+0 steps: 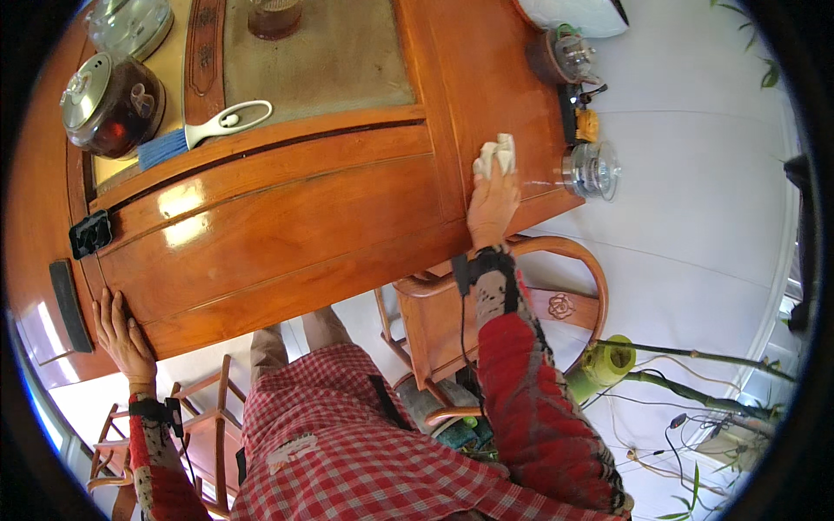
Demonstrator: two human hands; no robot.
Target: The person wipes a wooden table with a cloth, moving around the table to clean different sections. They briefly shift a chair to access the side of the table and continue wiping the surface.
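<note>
My right hand [493,204] reaches out over the right part of the wooden tea table [313,217], its fingers closed on a crumpled whitish cloth [497,154] pressed to the tabletop. A glass jar [592,171] stands close by, at the table's right edge. My left hand [122,340] lies flat at the near left edge, fingers stretched out and holding nothing. Beside it are a long dark bar-shaped object [69,306] and a small black glossy object [91,234].
A brush [204,132] with blue bristles lies along the inset tray panel. Behind it stand a dark glass kettle [113,104] and a clear one [130,24]. A glass teapot [569,56] is at the far right. Wooden chairs [565,304] stand against the near side.
</note>
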